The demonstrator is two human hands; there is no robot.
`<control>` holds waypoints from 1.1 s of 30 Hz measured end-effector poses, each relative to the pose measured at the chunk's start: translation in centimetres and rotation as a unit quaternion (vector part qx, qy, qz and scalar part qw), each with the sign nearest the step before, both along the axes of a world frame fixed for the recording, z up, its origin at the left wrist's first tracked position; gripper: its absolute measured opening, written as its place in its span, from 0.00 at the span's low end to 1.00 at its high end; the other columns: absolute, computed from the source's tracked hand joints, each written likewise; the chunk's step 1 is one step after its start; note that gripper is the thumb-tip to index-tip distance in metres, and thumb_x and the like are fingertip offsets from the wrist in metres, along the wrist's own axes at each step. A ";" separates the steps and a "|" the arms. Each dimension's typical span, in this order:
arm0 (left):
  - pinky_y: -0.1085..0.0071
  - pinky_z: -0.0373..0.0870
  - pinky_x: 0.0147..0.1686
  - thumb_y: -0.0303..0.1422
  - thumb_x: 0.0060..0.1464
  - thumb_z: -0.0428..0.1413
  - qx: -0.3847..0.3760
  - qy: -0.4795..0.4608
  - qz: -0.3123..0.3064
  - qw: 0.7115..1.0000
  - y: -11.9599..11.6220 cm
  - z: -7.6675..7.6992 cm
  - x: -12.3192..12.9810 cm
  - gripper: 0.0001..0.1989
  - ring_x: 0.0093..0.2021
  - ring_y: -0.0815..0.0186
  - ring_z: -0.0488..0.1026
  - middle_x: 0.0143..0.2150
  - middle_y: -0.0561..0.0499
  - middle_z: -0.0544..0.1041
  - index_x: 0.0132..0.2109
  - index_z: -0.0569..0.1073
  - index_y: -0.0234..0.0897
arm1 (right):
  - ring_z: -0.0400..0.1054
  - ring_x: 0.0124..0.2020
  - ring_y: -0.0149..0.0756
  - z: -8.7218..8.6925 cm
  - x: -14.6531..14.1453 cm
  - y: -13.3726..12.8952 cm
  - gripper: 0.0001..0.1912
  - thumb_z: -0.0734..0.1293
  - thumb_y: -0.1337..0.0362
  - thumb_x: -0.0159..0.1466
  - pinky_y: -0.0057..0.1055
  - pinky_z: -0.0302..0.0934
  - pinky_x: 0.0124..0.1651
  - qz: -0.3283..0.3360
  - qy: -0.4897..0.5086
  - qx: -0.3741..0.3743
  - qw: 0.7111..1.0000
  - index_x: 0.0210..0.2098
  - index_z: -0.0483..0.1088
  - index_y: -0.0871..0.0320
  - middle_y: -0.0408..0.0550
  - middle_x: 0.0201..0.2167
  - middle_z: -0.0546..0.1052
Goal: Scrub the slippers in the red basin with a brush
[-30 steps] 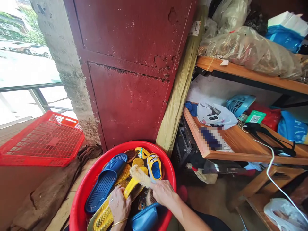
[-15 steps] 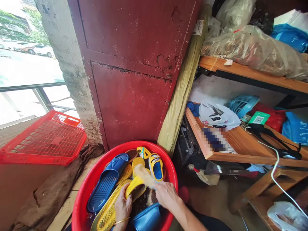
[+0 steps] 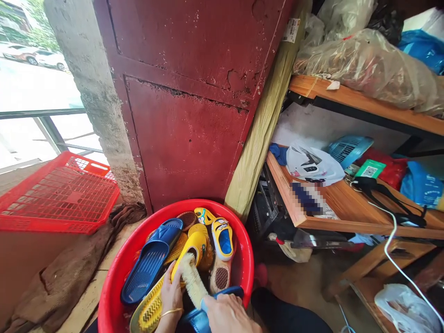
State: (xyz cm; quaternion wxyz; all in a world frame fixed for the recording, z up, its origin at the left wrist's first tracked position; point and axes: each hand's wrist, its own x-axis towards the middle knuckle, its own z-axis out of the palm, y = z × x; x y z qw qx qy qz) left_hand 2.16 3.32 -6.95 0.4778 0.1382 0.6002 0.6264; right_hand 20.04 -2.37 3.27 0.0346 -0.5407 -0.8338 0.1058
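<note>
My left hand, with a gold bangle at the wrist, grips a yellow slipper over the tub. My right hand is closed around the light-blue handle of a scrub brush. The brush's pale bristles reach into the slipper's foot opening. Around them a red tub holds several pieces of footwear. A blue slide lies at its left, and a small yellow shoe with a blue insole at its right. Another blue slipper is partly hidden below my right hand.
A maroon metal door stands behind the tub. To the left is a red plastic crate beside brown cloth. On the right, a wooden shelf carries bags, a blue fan and a white cable.
The brush has swung down and toward me, from over the slipper into its opening. My right hand has moved lower. The held slipper's toe has shifted away from me, and the view has turned slightly.
</note>
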 end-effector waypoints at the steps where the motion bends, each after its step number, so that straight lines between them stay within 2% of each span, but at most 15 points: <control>1: 0.65 0.79 0.34 0.50 0.54 0.54 0.006 0.008 -0.010 1.000 -0.1 0.2 0.2 0.34 0.44 0.56 0.80 0.55 0.42 0.77 0.65 0.62 0.43 | 0.76 0.34 0.46 -0.1 -0.5 0.3 0.17 0.59 0.68 0.63 0.33 0.63 0.31 0.003 -0.009 -0.008 1.000 0.43 0.75 0.41 0.45 0.32 0.80; 3: 0.64 0.80 0.33 0.51 0.54 0.54 0.012 0.023 -0.017 1.000 -0.3 0.6 0.5 0.35 0.47 0.54 0.79 0.57 0.41 0.76 0.65 0.63 0.43 | 0.77 0.36 0.46 0.1 -1.0 1.1 0.19 0.59 0.70 0.63 0.33 0.64 0.32 0.013 -0.016 -0.031 0.999 0.46 0.74 0.44 0.48 0.34 0.81; 6: 0.63 0.80 0.34 0.50 0.53 0.55 0.031 0.046 -0.006 0.998 -0.3 0.7 0.8 0.35 0.50 0.52 0.78 0.60 0.40 0.74 0.64 0.64 0.40 | 0.77 0.35 0.43 1.0 -0.6 1.6 0.18 0.58 0.68 0.65 0.31 0.63 0.33 0.019 0.003 -0.059 0.998 0.47 0.74 0.47 0.47 0.33 0.81; 10: 0.59 0.80 0.43 0.48 0.54 0.56 0.060 0.070 -0.010 0.996 -0.2 0.3 1.3 0.35 0.55 0.50 0.75 0.61 0.39 0.72 0.65 0.63 0.38 | 0.77 0.35 0.41 1.6 0.3 1.5 0.16 0.56 0.66 0.68 0.29 0.62 0.35 0.017 0.032 -0.084 0.996 0.46 0.73 0.48 0.45 0.32 0.81; 15: 0.54 0.65 0.63 0.45 0.54 0.57 0.105 0.200 -0.045 0.973 -0.7 0.0 2.2 0.31 0.63 0.52 0.69 0.63 0.42 0.72 0.62 0.68 0.38 | 0.77 0.40 0.41 0.1 -1.4 2.4 0.19 0.52 0.67 0.71 0.29 0.64 0.41 -0.062 0.085 -0.070 0.992 0.49 0.73 0.51 0.47 0.37 0.82; 18: 0.55 0.63 0.64 0.46 0.54 0.57 0.132 0.234 -0.077 0.960 -0.9 -0.3 2.5 0.30 0.62 0.53 0.70 0.62 0.44 0.74 0.62 0.69 0.39 | 0.76 0.47 0.41 -0.9 -3.3 3.8 0.22 0.50 0.68 0.72 0.30 0.64 0.48 -0.110 0.115 -0.019 0.987 0.55 0.71 0.55 0.53 0.45 0.81; 20: 0.55 0.63 0.64 0.46 0.53 0.57 0.132 0.223 -0.080 0.963 -0.6 -0.7 2.6 0.31 0.62 0.53 0.70 0.62 0.44 0.74 0.62 0.68 0.38 | 0.74 0.49 0.42 -1.0 -4.4 5.0 0.21 0.51 0.68 0.71 0.31 0.64 0.50 -0.114 0.109 0.000 0.988 0.54 0.72 0.57 0.56 0.47 0.80; 23: 0.56 0.67 0.62 0.47 0.53 0.57 0.107 0.187 -0.065 0.974 0.0 -1.4 2.4 0.33 0.60 0.53 0.72 0.60 0.42 0.75 0.62 0.67 0.37 | 0.75 0.44 0.40 -0.4 -5.0 6.7 0.16 0.56 0.66 0.70 0.29 0.63 0.46 -0.058 0.086 -0.043 0.994 0.46 0.74 0.56 0.54 0.41 0.80; 27: 0.56 0.69 0.59 0.49 0.54 0.56 0.092 0.176 -0.076 0.977 0.3 -2.0 1.9 0.33 0.57 0.53 0.74 0.58 0.41 0.75 0.62 0.65 0.36 | 0.72 0.33 0.33 0.6 -3.9 7.3 0.13 0.59 0.66 0.67 0.24 0.59 0.35 0.002 0.080 -0.099 0.992 0.33 0.75 0.56 0.45 0.29 0.79; 30: 0.56 0.67 0.61 0.49 0.58 0.51 0.051 0.180 -0.073 0.980 0.2 -2.1 1.5 0.29 0.61 0.53 0.71 0.61 0.40 0.74 0.60 0.68 0.35 | 0.68 0.26 0.30 2.0 -1.9 6.7 0.13 0.59 0.68 0.64 0.23 0.53 0.28 0.034 0.097 -0.166 0.981 0.30 0.74 0.56 0.41 0.24 0.75; 33: 0.58 0.67 0.61 0.46 0.62 0.47 -0.004 0.142 -0.078 0.987 0.6 -2.4 1.2 0.25 0.64 0.55 0.68 0.62 0.39 0.73 0.56 0.72 0.35 | 0.61 0.17 0.27 3.8 0.4 6.3 0.14 0.58 0.68 0.63 0.23 0.50 0.23 0.054 0.110 -0.283 0.951 0.30 0.75 0.55 0.38 0.20 0.72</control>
